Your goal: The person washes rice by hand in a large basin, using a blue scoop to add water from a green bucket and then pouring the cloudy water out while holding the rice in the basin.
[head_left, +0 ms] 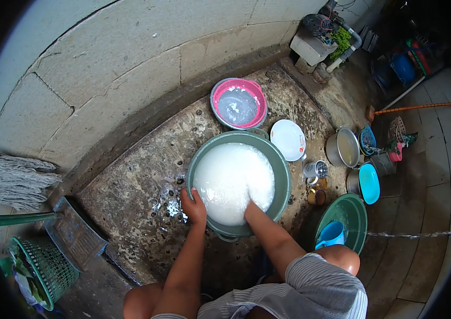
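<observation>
A large green basin [283, 181] stands on the floor in front of me, filled with white foamy suds [230, 175]. My left hand [193, 207] grips the basin's near-left rim, its thumb over the edge. Into the suds at the near right goes my right hand [250, 208]; its fingers are hidden under the foam, so what they touch cannot be seen. Just beyond the basin sits a pink bowl [261, 98] with cloudy water, set in a grey tub. A white plate [288, 140] lies flat beside the basin's far-right rim.
To the right are mugs [315, 170], a metal pot [343, 148], a turquoise bowl [369, 184] and a green basin [361, 212] holding a blue dipper [331, 234]; a water stream runs there. On the left are a mop [18, 181], a dustpan [76, 234] and a green basket [50, 271].
</observation>
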### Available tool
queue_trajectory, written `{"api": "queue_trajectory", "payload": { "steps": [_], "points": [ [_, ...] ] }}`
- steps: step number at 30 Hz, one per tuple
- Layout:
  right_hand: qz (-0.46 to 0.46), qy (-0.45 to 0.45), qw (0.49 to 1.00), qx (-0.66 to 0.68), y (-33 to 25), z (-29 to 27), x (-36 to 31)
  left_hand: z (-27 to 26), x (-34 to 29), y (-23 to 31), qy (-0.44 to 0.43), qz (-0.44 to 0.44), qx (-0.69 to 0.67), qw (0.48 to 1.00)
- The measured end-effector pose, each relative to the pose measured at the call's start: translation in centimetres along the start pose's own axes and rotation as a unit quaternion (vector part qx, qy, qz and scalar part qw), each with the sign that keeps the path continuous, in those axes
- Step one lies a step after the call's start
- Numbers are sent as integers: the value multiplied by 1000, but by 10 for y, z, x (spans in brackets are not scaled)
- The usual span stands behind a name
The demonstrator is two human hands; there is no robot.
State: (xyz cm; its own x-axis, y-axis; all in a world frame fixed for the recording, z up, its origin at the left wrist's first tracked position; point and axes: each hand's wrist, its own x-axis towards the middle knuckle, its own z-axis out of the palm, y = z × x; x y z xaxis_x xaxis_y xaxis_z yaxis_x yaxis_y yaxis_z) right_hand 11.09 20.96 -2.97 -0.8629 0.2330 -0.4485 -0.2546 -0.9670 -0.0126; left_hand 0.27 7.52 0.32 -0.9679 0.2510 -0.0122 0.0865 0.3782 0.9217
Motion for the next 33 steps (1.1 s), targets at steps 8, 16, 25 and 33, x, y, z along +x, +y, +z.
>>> {"api": "queue_trajectory", "payload": {
  "steps": [8,16,25,33],
  "points": [
    [28,55,890,-451,-77,6,17,1,0,7,11,10,-33,999],
    [-214,-32,512,-831,-133,36,9,12,-3,10,1,6,-40,999],
    [165,20,596,-786,-81,23,34,4,0,9,18,13,-8,1000],
    [231,43,921,-311,-25,3,3,4,-2,5,1,16,4,1000]
  ]
}}
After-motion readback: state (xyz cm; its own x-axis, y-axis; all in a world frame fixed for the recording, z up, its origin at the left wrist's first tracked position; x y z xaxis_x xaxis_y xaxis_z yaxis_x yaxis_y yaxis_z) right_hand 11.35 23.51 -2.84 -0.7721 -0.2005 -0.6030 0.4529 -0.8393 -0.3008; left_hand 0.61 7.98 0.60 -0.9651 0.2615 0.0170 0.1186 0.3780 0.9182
